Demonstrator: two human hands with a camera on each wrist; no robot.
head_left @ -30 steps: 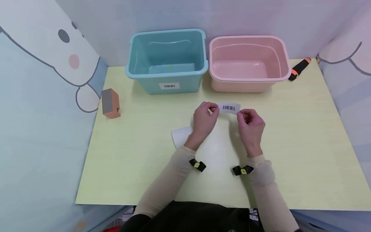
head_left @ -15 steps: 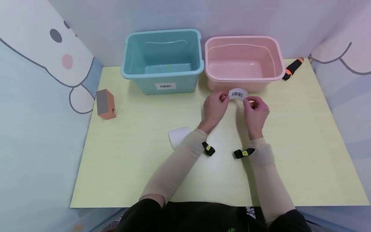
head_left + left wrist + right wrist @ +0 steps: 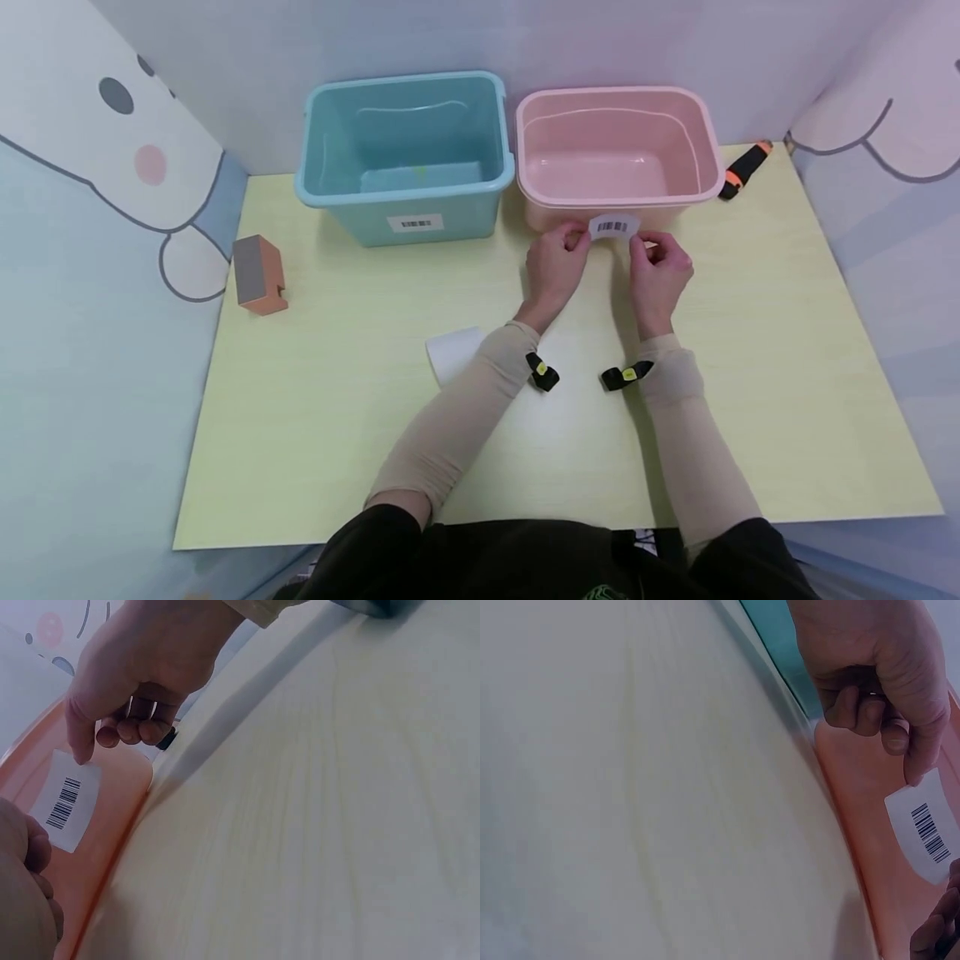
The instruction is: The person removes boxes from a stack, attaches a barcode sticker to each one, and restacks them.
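Note:
A white barcode label (image 3: 613, 226) is stretched between both hands in front of the pink bin (image 3: 619, 202), its printed side facing me. My left hand (image 3: 557, 265) pinches its left end between thumb and finger. At the other end, my right hand (image 3: 658, 275) pinches the label the same way. In the left wrist view the label (image 3: 67, 801) lies close over the pink wall, slightly bowed. Whether its back touches the wall I cannot tell. The right wrist view has the label (image 3: 924, 826) near the right edge, with the right hand (image 3: 939, 924) partly cut off.
Left of the pink bin stands a blue bin (image 3: 405, 196) with a barcode label (image 3: 416, 222) on its front. A white paper sheet (image 3: 452, 354) lies by the left forearm. An orange-and-grey block (image 3: 259, 275) sits far left, a black-and-orange tool (image 3: 746, 170) at the back right.
Both hands have moved away from me and a little right, carrying the label from above the table to the pink bin's front. Over the last half second they shifted only slightly.

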